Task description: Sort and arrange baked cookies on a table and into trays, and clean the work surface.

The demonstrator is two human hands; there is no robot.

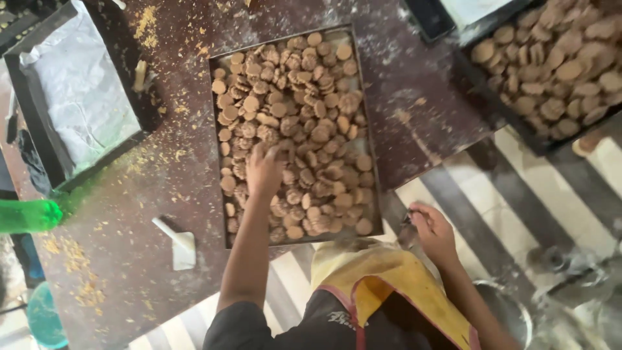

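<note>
- Here, in the head view, the left hand [262,170] reaches into the tray of round brown biscuits [295,133] on the dark table [162,168]; its fingers are buried among the pieces, so I cannot tell whether they are closed on any.
- The right hand [433,230] sits at the table's edge, just beside the tray's near right corner, fingers curled; whether it grips something is too blurred to say.
- To gather well, I judge the left hand should scoop flat and low and take few pieces at once, since these heaped rounds look crumbly and crumbs already litter the table.
- Counts: two hands; two trays holding biscuits, the middle one and a second tray [551,71] at the upper right; one foil-lined empty tray [78,97] at the left; one white scraper [178,243] near the left forearm; one green bottle [29,216] at the left edge.
- The biscuits are too many and too heaped to count.
</note>
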